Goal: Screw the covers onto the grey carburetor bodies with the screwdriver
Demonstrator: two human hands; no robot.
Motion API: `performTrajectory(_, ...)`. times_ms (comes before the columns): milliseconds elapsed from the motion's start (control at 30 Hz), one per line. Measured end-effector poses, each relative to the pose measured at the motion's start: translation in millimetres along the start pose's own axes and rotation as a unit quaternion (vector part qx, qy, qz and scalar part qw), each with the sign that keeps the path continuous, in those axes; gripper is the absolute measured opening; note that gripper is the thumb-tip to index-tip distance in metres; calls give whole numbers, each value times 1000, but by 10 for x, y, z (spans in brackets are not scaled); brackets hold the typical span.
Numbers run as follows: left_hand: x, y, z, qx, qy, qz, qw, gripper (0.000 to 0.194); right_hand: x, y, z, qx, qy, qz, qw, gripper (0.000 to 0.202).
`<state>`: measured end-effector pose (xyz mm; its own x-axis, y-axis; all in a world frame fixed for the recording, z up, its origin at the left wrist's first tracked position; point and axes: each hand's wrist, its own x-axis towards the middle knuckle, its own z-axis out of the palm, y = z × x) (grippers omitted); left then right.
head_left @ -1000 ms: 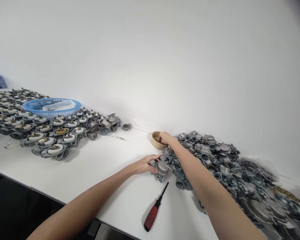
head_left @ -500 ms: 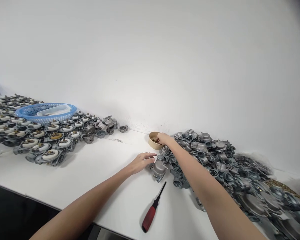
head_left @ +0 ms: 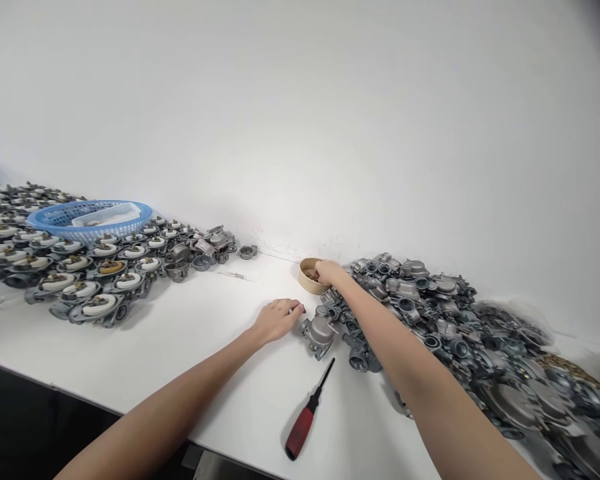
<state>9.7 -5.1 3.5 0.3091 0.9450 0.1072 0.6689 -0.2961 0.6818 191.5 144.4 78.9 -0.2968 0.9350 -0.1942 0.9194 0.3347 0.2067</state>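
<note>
My right hand (head_left: 329, 272) reaches into a round tan tub (head_left: 307, 287) that holds small dark screw-like pieces. Its fingers are bent together in there, and whatever they grip is hidden. Just left of a grey metal carburetor (head_left: 321, 331), my left hand (head_left: 279, 319) is closed with thumb and fingers together. A tiny dark bit shows at its fingertips, too small to name. The carburetor lies with its rounded bowl cover facing up. A screwdriver (head_left: 303, 427) with a red and black handle rests on the table, its shaft pointing towards the carburetor.
A heap of carburetors (head_left: 405, 300) spreads along the right side, under my right forearm. Rows of carburetor bodies with white floats (head_left: 97, 305) cover the left, around a blue basket (head_left: 90, 230) with a clear tray. A white wall (head_left: 300, 133) stands behind the table (head_left: 190, 347).
My left hand's fingers, stretched towards the carburetor before, have curled together and drawn slightly left of it. My right hand stays in the tub. The view has shifted a little.
</note>
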Motion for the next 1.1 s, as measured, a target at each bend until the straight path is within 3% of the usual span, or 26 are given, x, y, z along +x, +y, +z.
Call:
performTrajectory(267, 13, 1, -49, -57, 105, 38, 992, 27, -338, -64, -301, 165, 63, -69, 982, 29)
performTrajectory(467, -57, 132, -230, -147, 189, 124, 963, 33, -1103, -185, -429, 294, 112, -151, 937, 22)
performTrajectory(600, -145, 246, -222, -206, 189, 248, 928, 27, -1595, -225, -293, 373, 105, -178, 905, 10)
performTrajectory(700, -195, 312, -127, -198, 181, 296, 917, 16, -1755, -212, -156, 430, 89, -195, 877, 9)
performTrajectory(933, -227, 374, -43, -195, 213, 307, 907, 5, -1819, -139, 41, 499, 71, -192, 842, 19)
performTrajectory(1100, -191, 295, -163, -190, 145, 251, 938, 9, -1914, 18, -36, 474, 93, -154, 862, 12)
